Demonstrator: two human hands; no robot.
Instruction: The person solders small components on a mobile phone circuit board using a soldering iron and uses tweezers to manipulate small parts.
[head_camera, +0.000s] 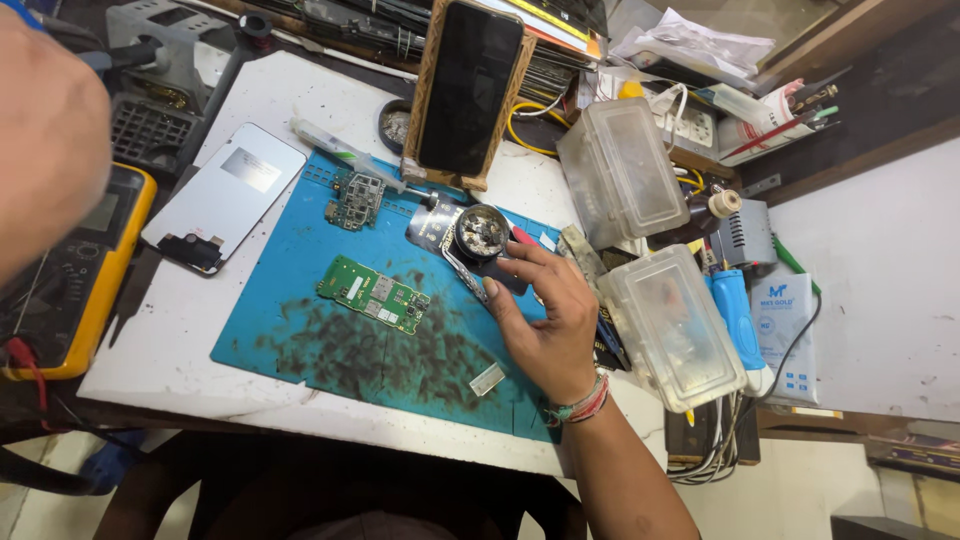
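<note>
My right hand (548, 322) rests on the blue work mat (290, 340), a beaded band on its wrist. Its thumb and forefinger pinch a dark flat part (503, 272) just below a small round tin (482, 232) of grey clumps that sits on a metal plate (430, 226). A green circuit board (373, 294) lies on the mat to the left of the hand, apart from it. A second, darker board (355, 200) lies farther back. My left hand (40, 130) is a blurred shape at the top left, above a yellow multimeter (75, 265); its fingers are out of sight.
A dark phone (468, 88) leans in a wooden stand behind the mat. A silver phone back cover (225, 195) lies left of the mat. Two clear plastic boxes (620, 170) (672, 328) stand right of my hand, beside a blue tool (735, 312). Cables and clutter crowd the back.
</note>
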